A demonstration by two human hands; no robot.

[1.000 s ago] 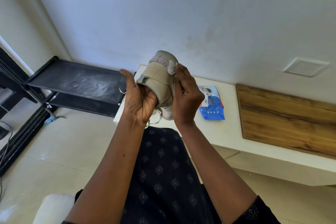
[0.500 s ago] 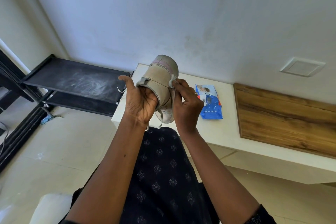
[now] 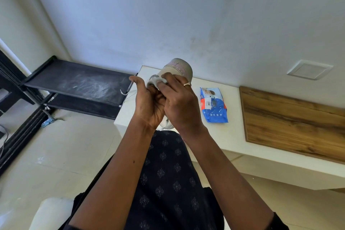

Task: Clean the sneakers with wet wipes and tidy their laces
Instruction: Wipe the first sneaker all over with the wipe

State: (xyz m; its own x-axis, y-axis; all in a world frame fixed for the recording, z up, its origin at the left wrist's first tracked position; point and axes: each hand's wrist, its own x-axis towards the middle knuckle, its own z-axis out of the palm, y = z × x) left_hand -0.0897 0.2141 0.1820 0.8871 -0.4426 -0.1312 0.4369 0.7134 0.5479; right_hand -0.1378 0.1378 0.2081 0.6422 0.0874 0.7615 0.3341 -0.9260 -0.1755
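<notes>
Fingers (image 3: pixel 158 99) of the left hand (image 3: pixel 148 107) curl against the near side of the sneaker (image 3: pixel 178 70) and grip it, with the thumb (image 3: pixel 137 83) standing free to the left. The sneaker, grey-beige with a pink band, is held in the air over the left corner of the white worktop (image 3: pixel 229 136), one rounded end pointing up and away from the person.

To the far left, a black shelf rack (image 3: pixel 80 84) with a scuffed, dusty top stands against the wall on the pale tiled floor (image 3: pixel 61 151). A blue scrap (image 3: pixel 46 122) lies on the floor at its foot. A loose lace end (image 3: pixel 123 92) shows in front of the rack's right edge, and a lace loop (image 3: pixel 165 125) hangs below both hands.

The fingers (image 3: pixel 169 80) of the right hand (image 3: pixel 182 107) are bent over a crumpled white wet wipe (image 3: pixel 161 81) and press it to the sneaker's upper side, just above the left hand. A ring (image 3: pixel 187 84) sits on one right finger.

To the right of the hands, a blue wipes pack (image 3: pixel 213 105) lies flat on the worktop, apart from the sneaker. Farther right is a wood-grain panel (image 3: pixel 295 117) set on the worktop, and above it a white square wall plate (image 3: pixel 309 69). Below the arms, a dark patterned garment (image 3: pixel 168 173) covers the lap.
</notes>
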